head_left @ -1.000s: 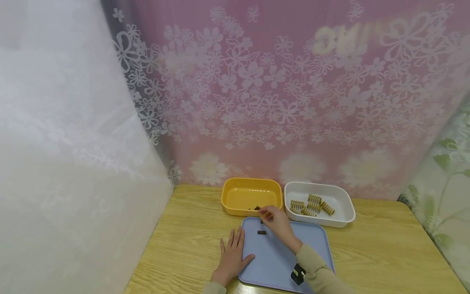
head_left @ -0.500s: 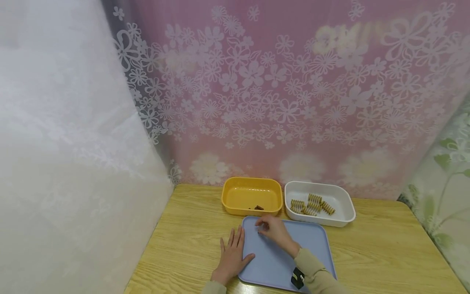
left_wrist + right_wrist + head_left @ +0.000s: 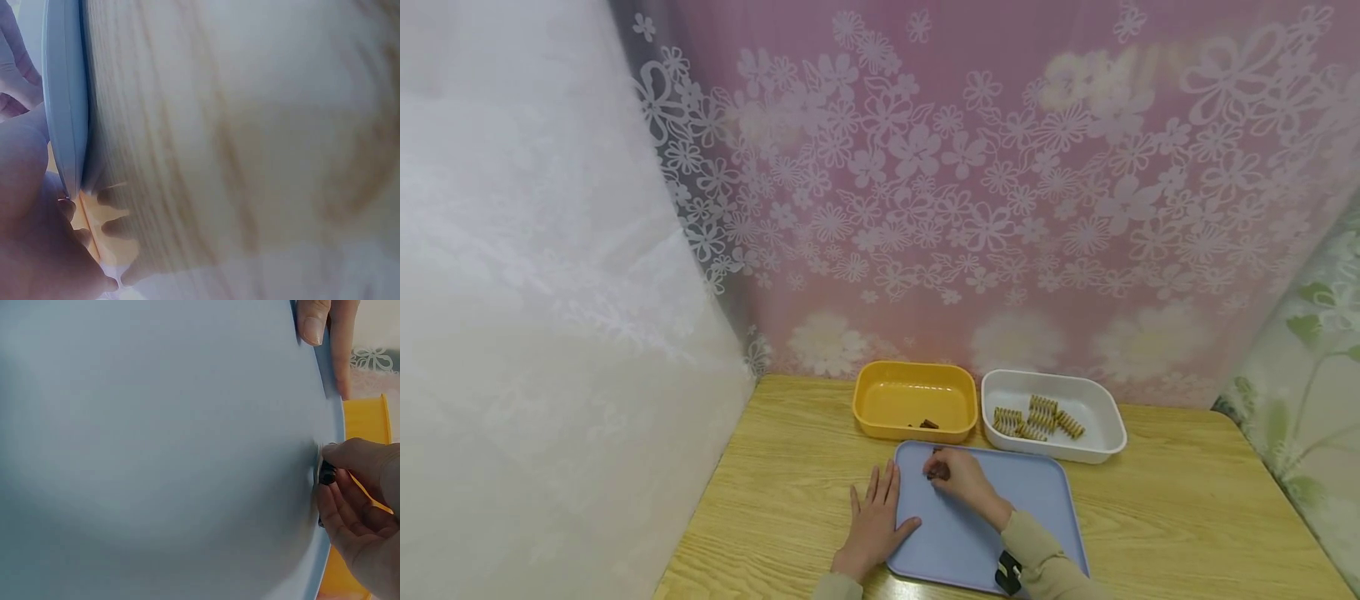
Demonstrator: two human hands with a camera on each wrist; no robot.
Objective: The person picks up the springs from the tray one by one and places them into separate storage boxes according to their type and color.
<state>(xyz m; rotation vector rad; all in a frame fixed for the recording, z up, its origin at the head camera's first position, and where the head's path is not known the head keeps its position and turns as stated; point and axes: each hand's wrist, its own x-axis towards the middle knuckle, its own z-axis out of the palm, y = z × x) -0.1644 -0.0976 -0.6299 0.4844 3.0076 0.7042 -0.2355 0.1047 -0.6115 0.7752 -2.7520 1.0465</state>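
My right hand (image 3: 962, 479) is over the upper left part of the blue tray (image 3: 1030, 500), pinching a small dark brown rod (image 3: 327, 474) between thumb and fingers. In the right wrist view the rod sits close over the tray surface. A second dark bit (image 3: 320, 522) shows beside the fingertips, mostly hidden by them. Fingers spread, my left hand (image 3: 872, 525) lies at the tray's left edge, its thumb reaching over the rim.
Behind the tray stands a yellow container (image 3: 880, 432) holding several dark brown pieces (image 3: 928, 424). To its right, a white container (image 3: 1105, 417) holds several yellow-brown coils (image 3: 1042, 412). Wooden table (image 3: 1180, 483) extends on both sides, with a floral curtain (image 3: 970, 208) behind.
My right hand has come down and toward me from near the yellow container's front edge. The dark rod that lay on the tray is now pinched in its fingers. The left hand stays put.
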